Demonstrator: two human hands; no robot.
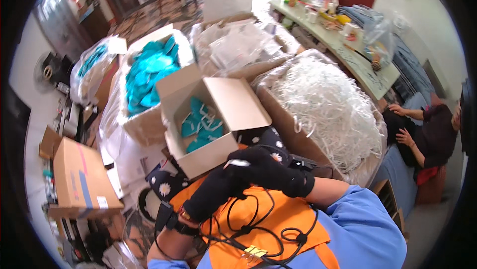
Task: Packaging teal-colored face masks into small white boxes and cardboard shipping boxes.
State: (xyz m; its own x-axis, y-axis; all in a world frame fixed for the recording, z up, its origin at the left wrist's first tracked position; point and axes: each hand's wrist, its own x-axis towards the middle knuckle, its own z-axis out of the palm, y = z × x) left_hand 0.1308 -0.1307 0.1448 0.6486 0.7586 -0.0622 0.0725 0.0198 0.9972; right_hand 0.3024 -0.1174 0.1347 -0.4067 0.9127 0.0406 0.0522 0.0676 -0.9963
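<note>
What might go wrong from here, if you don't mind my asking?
The black cables looping near the left hand and right hand might snag a finger. The open cardboard box, seemingly supported by the knees, might tip and spill its teal pieces. White strands hanging over the carton edge could tangle.

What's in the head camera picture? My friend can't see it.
A person's black-gloved left hand and right hand come together in front of an orange apron, near an open small box with teal pieces inside. Around it, bigger containers hold a teal heap, pale plastic and white cords. Another person sits at the right.
</note>
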